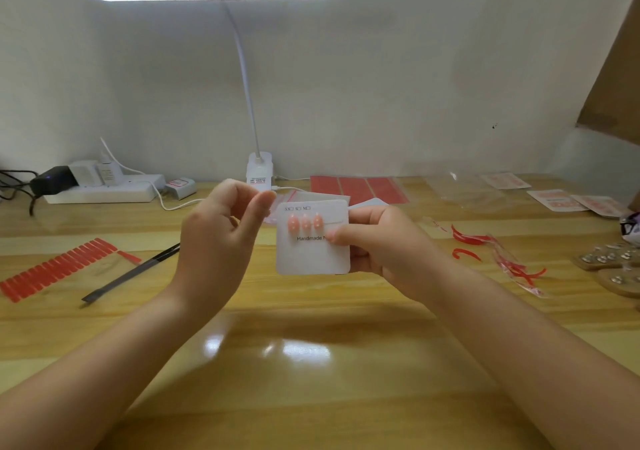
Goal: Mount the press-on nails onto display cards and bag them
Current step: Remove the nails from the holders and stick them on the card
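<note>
Near the left edge of the tabletop [311, 380] lies a strip of red adhesive tabs [57, 269], with black tweezers [131, 273] just beside it. The left hand [218, 242] is raised above the tabletop, fingers loosely curled with thumb and forefinger close together; whether that grip has hold of anything I cannot tell. The display card [313, 242] (white, printed "Handmade") is held upright between the hands, three pink press-on nails [305, 224] in a row on it. The right hand [381, 242] pinches the card's right edge. Red peeled strips [502, 259] lie toward the right edge.
</note>
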Action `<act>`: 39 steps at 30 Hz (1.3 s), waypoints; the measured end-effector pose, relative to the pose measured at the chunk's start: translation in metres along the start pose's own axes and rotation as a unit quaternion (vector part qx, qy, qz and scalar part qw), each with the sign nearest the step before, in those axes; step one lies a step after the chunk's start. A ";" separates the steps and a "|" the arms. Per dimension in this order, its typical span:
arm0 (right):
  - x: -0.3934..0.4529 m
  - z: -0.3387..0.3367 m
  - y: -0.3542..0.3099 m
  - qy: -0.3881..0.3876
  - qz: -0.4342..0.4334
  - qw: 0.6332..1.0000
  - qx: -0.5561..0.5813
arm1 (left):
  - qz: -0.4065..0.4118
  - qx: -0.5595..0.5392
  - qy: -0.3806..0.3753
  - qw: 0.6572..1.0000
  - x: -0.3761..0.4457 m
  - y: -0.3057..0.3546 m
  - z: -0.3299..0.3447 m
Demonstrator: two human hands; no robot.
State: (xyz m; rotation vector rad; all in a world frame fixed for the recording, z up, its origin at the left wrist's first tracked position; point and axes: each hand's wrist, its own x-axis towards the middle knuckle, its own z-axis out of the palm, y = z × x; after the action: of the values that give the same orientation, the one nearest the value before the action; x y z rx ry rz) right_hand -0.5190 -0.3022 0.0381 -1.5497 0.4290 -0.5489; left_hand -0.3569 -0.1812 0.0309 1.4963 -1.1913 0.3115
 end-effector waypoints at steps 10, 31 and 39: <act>-0.009 0.013 -0.013 0.001 -0.022 1.000 -0.008 | -0.006 -0.103 -0.006 0.995 -0.001 0.023 0.000; -0.014 0.021 -0.020 0.016 -0.044 0.999 -0.014 | 0.228 0.133 -0.010 0.964 0.004 0.029 -0.011; -0.017 0.024 -0.024 -0.014 -0.058 0.998 0.035 | 0.214 0.142 -0.006 0.967 0.002 0.032 -0.010</act>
State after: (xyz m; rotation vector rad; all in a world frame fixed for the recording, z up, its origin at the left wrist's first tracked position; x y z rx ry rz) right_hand -0.5204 -0.2712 0.0603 -1.5203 0.2973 -0.6245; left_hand -0.3772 -0.1689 0.0539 1.4702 -1.5264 0.7921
